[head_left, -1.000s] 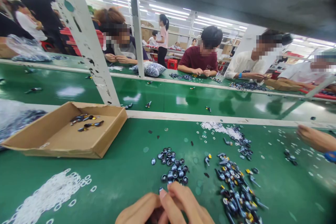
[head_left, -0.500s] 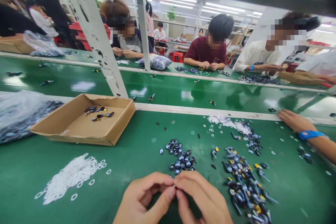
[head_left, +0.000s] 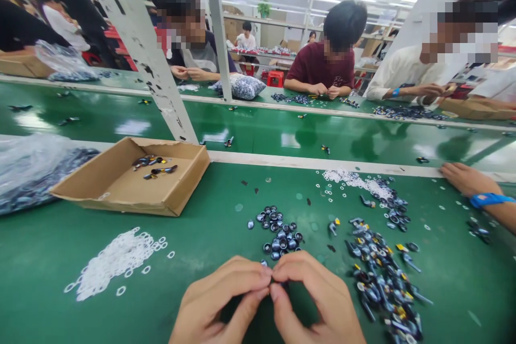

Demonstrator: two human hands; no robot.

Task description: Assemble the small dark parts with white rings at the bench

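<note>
My left hand (head_left: 220,301) and my right hand (head_left: 318,301) meet fingertip to fingertip low over the green table (head_left: 209,226). Both are pinched on one small part between them, too hidden to name. Just beyond the fingertips lies a cluster of small dark round caps (head_left: 278,231). To the right is a longer heap of dark parts with yellow tips (head_left: 382,279). A spread of white rings (head_left: 116,260) lies to the left.
An open cardboard tray (head_left: 121,188) with a few finished pieces sits at the left, beside a plastic bag of parts (head_left: 28,172). A neighbour's hand with a blue wristband (head_left: 473,185) rests at the right. Several people work across the green conveyor (head_left: 262,137). A white post (head_left: 149,59) rises behind the tray.
My hands have come further up into view and stay pinched together. The view has tilted down a little. The neighbour's hand at the right has slid further onto the table.
</note>
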